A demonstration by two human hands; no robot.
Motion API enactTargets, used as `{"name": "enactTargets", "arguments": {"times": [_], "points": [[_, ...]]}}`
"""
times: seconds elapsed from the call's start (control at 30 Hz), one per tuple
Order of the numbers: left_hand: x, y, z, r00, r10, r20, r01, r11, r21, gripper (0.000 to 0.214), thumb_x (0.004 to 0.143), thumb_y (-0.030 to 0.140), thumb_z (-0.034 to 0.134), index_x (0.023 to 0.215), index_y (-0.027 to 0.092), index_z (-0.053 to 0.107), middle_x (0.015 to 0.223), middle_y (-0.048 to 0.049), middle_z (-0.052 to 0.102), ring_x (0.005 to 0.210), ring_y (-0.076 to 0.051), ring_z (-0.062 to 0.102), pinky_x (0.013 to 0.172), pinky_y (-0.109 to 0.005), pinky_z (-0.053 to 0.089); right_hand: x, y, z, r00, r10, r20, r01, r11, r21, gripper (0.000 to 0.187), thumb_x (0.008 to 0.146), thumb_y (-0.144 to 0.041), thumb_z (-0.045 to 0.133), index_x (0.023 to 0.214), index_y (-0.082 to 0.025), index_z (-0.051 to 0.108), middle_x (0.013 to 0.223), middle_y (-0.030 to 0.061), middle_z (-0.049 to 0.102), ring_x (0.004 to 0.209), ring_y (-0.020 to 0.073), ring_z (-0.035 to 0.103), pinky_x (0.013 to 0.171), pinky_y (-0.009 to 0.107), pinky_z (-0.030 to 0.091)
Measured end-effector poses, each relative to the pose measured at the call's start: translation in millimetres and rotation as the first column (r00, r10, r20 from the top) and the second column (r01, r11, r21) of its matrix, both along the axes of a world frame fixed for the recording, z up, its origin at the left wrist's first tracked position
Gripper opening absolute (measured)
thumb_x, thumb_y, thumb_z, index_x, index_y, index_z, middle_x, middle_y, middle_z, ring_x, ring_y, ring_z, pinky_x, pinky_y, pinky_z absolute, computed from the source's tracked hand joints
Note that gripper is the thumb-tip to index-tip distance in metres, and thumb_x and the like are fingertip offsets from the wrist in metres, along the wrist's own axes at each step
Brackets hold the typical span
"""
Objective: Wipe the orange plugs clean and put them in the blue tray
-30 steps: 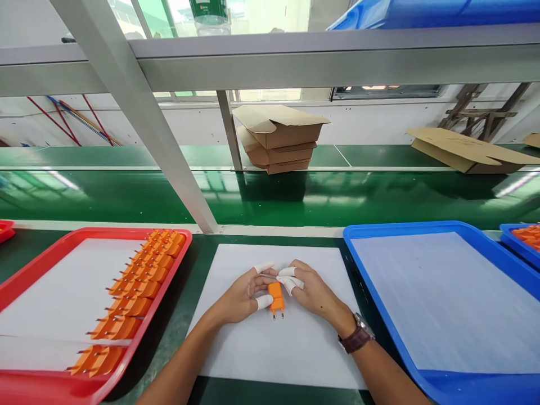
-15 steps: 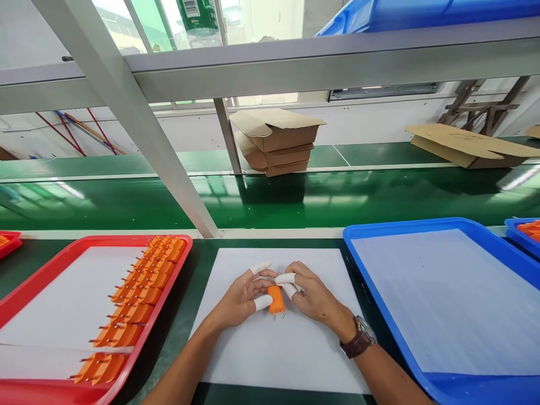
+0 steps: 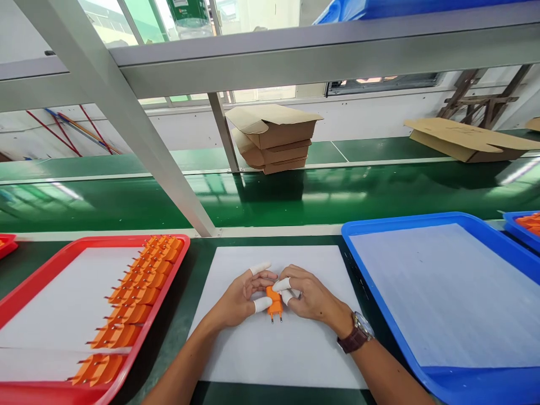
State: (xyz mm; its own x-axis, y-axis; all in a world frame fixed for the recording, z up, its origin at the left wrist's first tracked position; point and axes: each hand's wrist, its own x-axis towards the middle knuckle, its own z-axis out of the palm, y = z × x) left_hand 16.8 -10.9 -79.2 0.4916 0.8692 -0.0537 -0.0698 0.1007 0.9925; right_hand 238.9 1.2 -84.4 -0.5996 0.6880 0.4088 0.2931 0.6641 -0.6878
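Your right hand [image 3: 307, 293] has shifted in, index fingertip now over the plug's [image 3: 275, 306] far right corner. Its fingers are nearly closed; can't tell if they grip anything. Left hand [image 3: 239, 298] half-curled, plug between thumb and fingers, prongs toward you, over the sheet [image 3: 274, 355]. Red tray [image 3: 42, 392] left, blue tray [image 3: 485, 389] right.

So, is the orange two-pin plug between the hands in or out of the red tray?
Out. The orange two-pin plug is between the left hand and right hand, over the white sheet, apart from the red tray.
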Motion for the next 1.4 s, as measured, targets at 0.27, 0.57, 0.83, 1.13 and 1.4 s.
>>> {"name": "enactTargets", "arguments": {"times": [0.27, 0.57, 0.83, 1.13, 1.4], "points": [[0, -1, 0.8, 0.999, -0.027, -0.026, 0.028, 0.999, 0.03, 0.066, 0.079, 0.018, 0.075, 0.137, 0.029, 0.047, 0.129, -0.0098, 0.057, 0.117, -0.025, 0.058, 0.106, -0.05, 0.042, 2, 2, -4.3, 0.999, 0.017, -0.046, -0.021, 0.997, -0.078, 0.043, 0.068, 0.002, 0.053, 0.097, -0.025, 0.069, 0.088, 0.0016, 0.062, 0.083, 0.0195, 0.057, 0.074, 0.033, 0.048], [0, -1, 3.1, 0.997, -0.046, -0.059, 0.046, 0.999, 0.005, 0.067, 0.078, 0.019, 0.077, 0.136, 0.029, 0.048, 0.132, -0.0097, 0.055, 0.116, -0.024, 0.058, 0.106, -0.049, 0.043, -2, 0, -5.5, 0.997, -0.046, -0.07, 0.023, 0.953, -0.301, 0.025, 0.082, -0.007, 0.056, 0.096, -0.024, 0.069, 0.088, 0.0004, 0.06, 0.074, 0.0142, 0.056, 0.063, 0.027, 0.044], [0, -2, 2.4, 0.998, -0.039, -0.057, 0.037, 0.999, -0.035, 0.068, 0.076, 0.02, 0.079, 0.136, 0.027, 0.048, 0.131, -0.0107, 0.056, 0.114, -0.025, 0.059, 0.105, -0.05, 0.044, -1, 1, 3.7, 0.999, -0.043, -0.034, 0.029, 0.944, -0.328, 0.02, 0.085, -0.012, 0.057, 0.097, -0.024, 0.068, 0.087, 0.0001, 0.061, 0.074, 0.0142, 0.055, 0.067, 0.027, 0.045], [0, -1, -1.4, 0.998, -0.04, -0.05, 0.038, 0.998, -0.052, 0.067, 0.076, 0.02, 0.078, 0.135, 0.026, 0.049, 0.133, -0.0109, 0.056, 0.116, -0.025, 0.059, 0.104, -0.049, 0.045, 2, 3, 4.2, 1.0, -0.013, -0.007, 0.01, 0.943, -0.334, 0.023, 0.086, -0.009, 0.054, 0.097, -0.024, 0.068, 0.09, 0.0003, 0.061, 0.079, 0.0145, 0.056, 0.07, 0.027, 0.045], [0, 0, -1.8, 0.998, -0.034, -0.052, 0.031, 0.997, -0.065, 0.067, 0.074, 0.017, 0.08, 0.134, 0.026, 0.051, 0.133, -0.0098, 0.058, 0.115, -0.024, 0.059, 0.103, -0.044, 0.046, 4, 3, 2.7, 1.0, -0.009, 0.005, 0.01, 0.93, -0.366, 0.024, 0.084, -0.011, 0.058, 0.101, -0.025, 0.068, 0.095, 0.0006, 0.062, 0.082, 0.0152, 0.058, 0.072, 0.027, 0.046]]}}
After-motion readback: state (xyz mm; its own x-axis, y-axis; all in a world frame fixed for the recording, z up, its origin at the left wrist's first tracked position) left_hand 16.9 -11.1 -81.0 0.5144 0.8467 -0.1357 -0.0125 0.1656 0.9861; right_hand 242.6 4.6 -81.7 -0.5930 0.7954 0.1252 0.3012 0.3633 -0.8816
